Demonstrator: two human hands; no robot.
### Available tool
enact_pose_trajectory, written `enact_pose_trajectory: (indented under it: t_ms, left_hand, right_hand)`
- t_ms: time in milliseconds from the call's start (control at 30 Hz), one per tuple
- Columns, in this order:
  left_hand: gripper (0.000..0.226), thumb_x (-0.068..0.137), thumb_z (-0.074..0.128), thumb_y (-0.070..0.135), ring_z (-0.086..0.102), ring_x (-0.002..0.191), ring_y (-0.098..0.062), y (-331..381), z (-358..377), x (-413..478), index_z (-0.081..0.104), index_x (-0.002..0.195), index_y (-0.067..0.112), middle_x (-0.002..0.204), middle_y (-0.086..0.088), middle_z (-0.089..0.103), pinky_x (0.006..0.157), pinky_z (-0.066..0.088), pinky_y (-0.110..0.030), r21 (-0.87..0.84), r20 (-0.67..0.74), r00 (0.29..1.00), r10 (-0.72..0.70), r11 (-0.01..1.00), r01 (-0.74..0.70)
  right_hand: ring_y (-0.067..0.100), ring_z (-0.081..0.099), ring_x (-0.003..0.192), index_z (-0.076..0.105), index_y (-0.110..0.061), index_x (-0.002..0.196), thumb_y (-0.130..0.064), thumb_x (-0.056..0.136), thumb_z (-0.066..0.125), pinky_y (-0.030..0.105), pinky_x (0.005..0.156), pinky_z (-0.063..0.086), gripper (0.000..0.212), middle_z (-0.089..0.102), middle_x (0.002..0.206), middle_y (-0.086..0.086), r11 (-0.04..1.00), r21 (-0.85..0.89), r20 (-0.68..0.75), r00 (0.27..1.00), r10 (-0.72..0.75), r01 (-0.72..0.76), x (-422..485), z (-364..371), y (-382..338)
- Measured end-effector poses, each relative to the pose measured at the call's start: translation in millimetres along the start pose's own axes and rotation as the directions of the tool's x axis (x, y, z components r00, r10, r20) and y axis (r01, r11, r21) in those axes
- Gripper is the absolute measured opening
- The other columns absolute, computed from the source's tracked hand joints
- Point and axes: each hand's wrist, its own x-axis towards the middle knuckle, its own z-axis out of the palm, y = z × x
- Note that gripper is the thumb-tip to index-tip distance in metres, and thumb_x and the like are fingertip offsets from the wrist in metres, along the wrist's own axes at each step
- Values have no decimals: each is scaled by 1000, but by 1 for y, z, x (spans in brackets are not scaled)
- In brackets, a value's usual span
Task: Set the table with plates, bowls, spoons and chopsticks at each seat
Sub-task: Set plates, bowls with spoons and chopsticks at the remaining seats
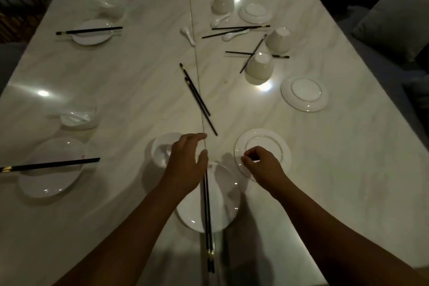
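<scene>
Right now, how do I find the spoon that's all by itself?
Find the seam down the middle of the white table. Past halfway, a white spoon lies just left of it. The other two loose spoons lie right of it, beside chopsticks.

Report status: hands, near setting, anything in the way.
Left hand open over white ceramic bowl and tips of black chopstick pair lying across near white round plate. Right hand curled at rim of second white plate, grip unclear. Loose black chopsticks beyond.

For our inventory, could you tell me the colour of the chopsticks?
The chopsticks are black with gold bands; head view.
</scene>
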Motion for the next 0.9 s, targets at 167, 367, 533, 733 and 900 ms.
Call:
enact_pose_trajectory:
  t_ms: [167,367,533,733,900]
  left_hand:
    - [45,92,52,26,40,127,-21,35,68,11,44,136,22,138,-3,43,108,31,-31,45,148,986,-75,997,69]
    - [57,89,58,25,34,134,-28,63,140,24,35,141,19,146,-12,33,112,29,-37,101,192,922,-335,942,320]
    - [68,85,63,31,34,134,-33,70,174,41,31,143,17,146,-18,34,112,29,-40,150,105,848,-519,851,503]
    - [87,75,69,48,37,131,-38,68,194,56,24,145,22,142,-19,39,109,33,-46,224,30,766,-643,751,621]
    - [94,70,73,49,38,125,-41,66,200,57,20,144,28,141,-20,33,106,34,-50,239,-6,718,-696,696,677]
  right_hand:
    - [22,59,108,55,-14,125,-27,91,58,26,84,40,37,59,126,5,985,-168,42,999,-20,27,24,-55,43]
    - [26,56,115,48,-9,134,-25,93,56,20,82,36,45,55,131,13,939,-323,225,973,-47,120,42,-114,90]
    - [25,51,124,42,-10,139,-26,93,55,27,97,40,51,51,138,12,904,-389,362,932,-27,177,52,-147,121]
    - [24,49,126,44,-12,139,-23,92,55,25,97,37,49,51,139,11,910,-331,389,914,-111,251,59,-156,122]
    - [29,42,130,46,-8,136,-22,87,57,31,105,33,53,48,138,15,903,-295,482,864,-143,314,56,-147,109]
